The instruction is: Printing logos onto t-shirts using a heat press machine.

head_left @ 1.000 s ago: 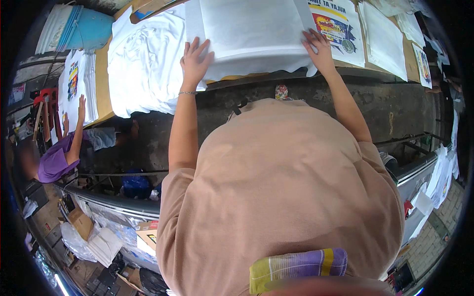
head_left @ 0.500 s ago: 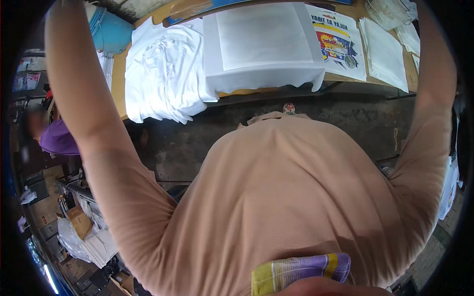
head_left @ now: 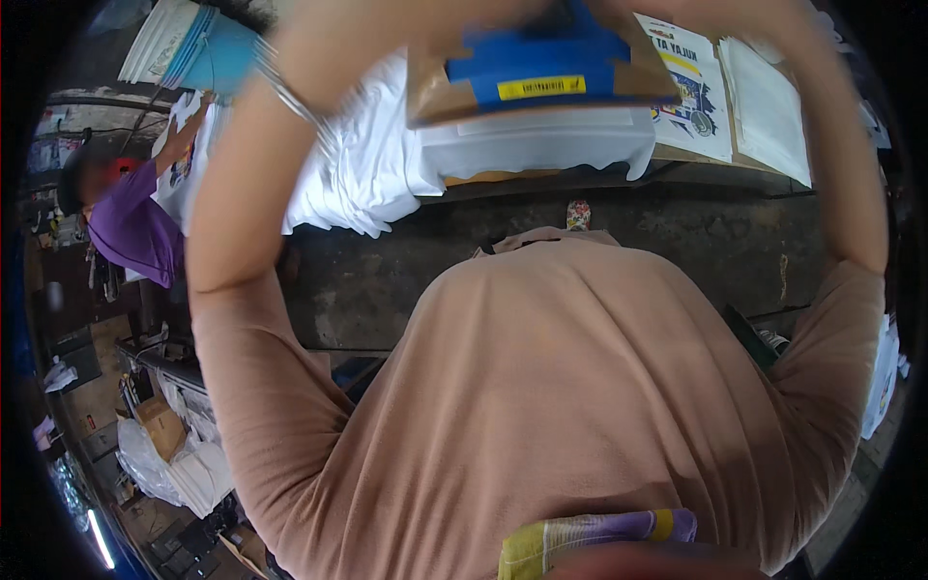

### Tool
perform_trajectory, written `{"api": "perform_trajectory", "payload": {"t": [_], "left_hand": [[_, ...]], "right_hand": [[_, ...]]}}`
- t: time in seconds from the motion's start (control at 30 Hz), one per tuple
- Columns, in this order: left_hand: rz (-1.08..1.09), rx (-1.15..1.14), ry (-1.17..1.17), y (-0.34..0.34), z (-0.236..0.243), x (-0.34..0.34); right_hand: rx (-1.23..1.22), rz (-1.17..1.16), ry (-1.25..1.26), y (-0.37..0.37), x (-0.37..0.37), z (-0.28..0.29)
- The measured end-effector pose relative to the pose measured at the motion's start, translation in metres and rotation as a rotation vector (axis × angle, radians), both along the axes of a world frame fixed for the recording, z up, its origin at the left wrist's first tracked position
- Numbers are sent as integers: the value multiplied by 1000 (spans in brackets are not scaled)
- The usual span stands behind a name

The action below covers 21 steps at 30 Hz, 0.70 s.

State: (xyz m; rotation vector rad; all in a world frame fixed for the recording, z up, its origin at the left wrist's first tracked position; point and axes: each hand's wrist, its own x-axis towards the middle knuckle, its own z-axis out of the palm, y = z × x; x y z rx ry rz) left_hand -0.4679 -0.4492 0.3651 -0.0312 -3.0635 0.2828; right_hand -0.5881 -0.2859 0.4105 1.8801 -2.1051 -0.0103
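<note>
Both my arms reach up and inward to the top edge of the head view. My left hand (head_left: 416, 21) and my right hand (head_left: 725, 14) are smeared by motion and partly cut off, so their fingers do not show. Between them is a brown-edged frame (head_left: 435, 97) with blue tape (head_left: 546, 63) and a yellow label strip, tilted above the table. A dark shape at its top is too blurred to name. Below the frame, white cloth (head_left: 532, 143) drapes over the table's near edge. Left of it lies a crumpled white shirt (head_left: 362, 179).
A printed sheet (head_left: 691, 92) and a stack of white sheets (head_left: 764, 111) lie on the right of the table. Nested buckets (head_left: 208, 53) stand at the far left. A person in a purple shirt (head_left: 135, 222) works at the left, beside cluttered boxes (head_left: 159, 425).
My hands have come inward toward each other. The taped frame now stands tilted over the white cloth, hiding the flat sheet there. The person at the left now reaches an arm toward the table.
</note>
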Motion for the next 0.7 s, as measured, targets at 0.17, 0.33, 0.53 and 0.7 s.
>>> {"api": "perform_trajectory", "payload": {"t": [0.17,0.33,0.53,0.7], "left_hand": [[-459,135,34,9,-136,0],[-343,264,5,13,-206,-2],[-323,309,-46,12,-234,-6],[-350,180,35,13,-232,-3]], "right_hand": [[370,125,-137,-16,20,-164],[383,-64,-312,-9,17,-229],[371,-109,-306,-14,21,-257],[335,-77,-265,-16,18,-262]]}}
